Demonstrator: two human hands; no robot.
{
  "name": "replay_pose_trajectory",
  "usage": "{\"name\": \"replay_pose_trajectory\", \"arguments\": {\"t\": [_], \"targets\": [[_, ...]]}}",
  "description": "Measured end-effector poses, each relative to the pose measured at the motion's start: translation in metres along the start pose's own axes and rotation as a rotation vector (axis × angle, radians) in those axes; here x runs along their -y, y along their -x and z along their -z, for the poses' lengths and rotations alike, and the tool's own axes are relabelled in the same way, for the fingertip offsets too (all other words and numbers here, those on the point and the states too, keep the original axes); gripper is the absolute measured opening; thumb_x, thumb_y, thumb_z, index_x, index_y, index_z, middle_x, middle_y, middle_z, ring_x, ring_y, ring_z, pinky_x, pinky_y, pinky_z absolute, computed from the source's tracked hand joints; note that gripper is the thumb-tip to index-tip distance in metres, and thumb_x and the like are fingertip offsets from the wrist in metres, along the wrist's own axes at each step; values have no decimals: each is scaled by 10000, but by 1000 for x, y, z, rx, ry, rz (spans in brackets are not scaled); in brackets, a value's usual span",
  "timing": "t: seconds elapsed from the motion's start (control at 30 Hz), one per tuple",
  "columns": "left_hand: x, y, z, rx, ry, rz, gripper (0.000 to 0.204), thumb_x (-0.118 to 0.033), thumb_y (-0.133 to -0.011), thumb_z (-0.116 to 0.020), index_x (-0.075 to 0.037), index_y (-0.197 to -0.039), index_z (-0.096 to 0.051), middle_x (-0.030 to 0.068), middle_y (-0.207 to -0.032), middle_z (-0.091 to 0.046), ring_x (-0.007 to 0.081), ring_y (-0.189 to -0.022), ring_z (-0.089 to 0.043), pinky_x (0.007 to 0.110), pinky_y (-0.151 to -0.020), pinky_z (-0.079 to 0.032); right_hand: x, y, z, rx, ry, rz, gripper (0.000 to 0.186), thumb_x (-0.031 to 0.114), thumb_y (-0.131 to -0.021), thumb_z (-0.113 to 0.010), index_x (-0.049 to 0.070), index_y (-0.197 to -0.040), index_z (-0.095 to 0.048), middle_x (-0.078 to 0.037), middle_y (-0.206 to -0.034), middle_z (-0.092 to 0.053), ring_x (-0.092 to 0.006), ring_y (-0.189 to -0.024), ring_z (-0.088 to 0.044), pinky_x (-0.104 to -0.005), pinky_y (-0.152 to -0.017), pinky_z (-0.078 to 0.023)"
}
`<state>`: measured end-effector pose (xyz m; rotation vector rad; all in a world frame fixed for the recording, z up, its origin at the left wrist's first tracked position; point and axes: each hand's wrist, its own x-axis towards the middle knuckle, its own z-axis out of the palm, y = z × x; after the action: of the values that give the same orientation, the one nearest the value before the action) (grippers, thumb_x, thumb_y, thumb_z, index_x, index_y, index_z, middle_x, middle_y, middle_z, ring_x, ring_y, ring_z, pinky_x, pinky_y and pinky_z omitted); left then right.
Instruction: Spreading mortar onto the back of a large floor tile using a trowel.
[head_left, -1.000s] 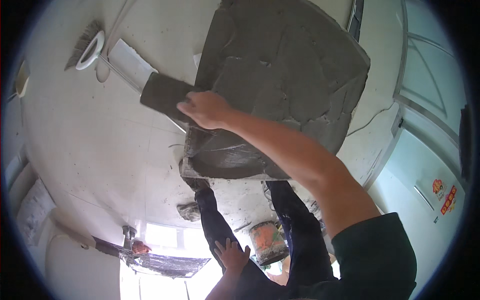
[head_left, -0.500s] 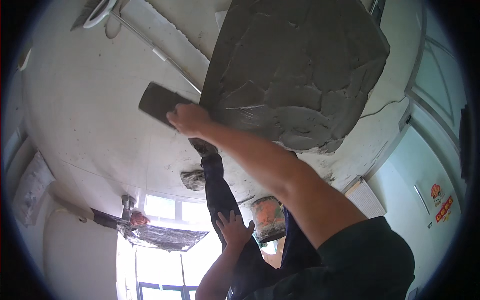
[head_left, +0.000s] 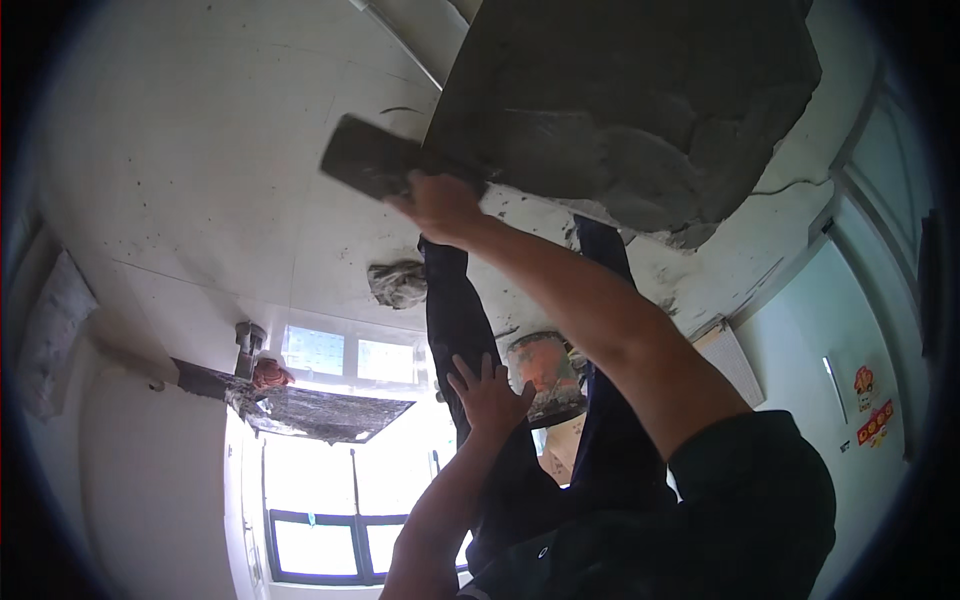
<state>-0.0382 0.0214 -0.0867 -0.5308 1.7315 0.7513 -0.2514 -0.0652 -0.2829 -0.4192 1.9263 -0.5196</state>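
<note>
My right hand (head_left: 445,208) is closed on a flat, dark rectangular trowel (head_left: 365,160), slightly blurred. The trowel lies across the left near corner of a spread of wet grey mortar (head_left: 620,110), with its far-left end sticking out over the pale floor. Ridges and smooth swipes mark the mortar; its near edge is ragged. My left hand (head_left: 492,402) rests on my left leg with the fingers spread, holding nothing.
A crumpled grey cloth (head_left: 398,284) lies beside my left leg. Between my legs stands an orange, mortar-stained bucket (head_left: 545,370). A pale pole (head_left: 400,42) reaches toward the mortar's left edge. At lower left is a mortar-smeared board (head_left: 320,412); a white cabinet (head_left: 800,370) stands right.
My right hand has drawn the trowel rightward and nearer to me, onto the mortar's corner. The view has shifted, and the broom head has left it. My left hand stays on my leg.
</note>
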Motion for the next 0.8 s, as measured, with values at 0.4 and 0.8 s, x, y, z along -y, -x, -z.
{"name": "replay_pose_trajectory", "arguments": {"t": [0.4, 0.8], "targets": [[65, 11, -9, -49, -59, -113, 555, -478, -784, -696, -33, -1114, -667, 168, -1436, -499, 535, -1425, -202, 682, -1119, -205, -93, 64, 27, 66, 350, 77, 521, 573, -810, -694, 79, -975, -673, -162, -729, -690, -371, -738, -698, -507, -677, -551], [72, 20, -20, -25, -217, -128, 541, -448, -796, -678, -39, -1149, -661, 151, -1442, -504, 526, -1436, -192, 655, -1146, -177, -228, 154, 59, 34, 365, -142, 497, 589, -843, -644, 123, -1015, -677, -160, -820, -700, -395, -823, -685, -525, -736, -539]]}}
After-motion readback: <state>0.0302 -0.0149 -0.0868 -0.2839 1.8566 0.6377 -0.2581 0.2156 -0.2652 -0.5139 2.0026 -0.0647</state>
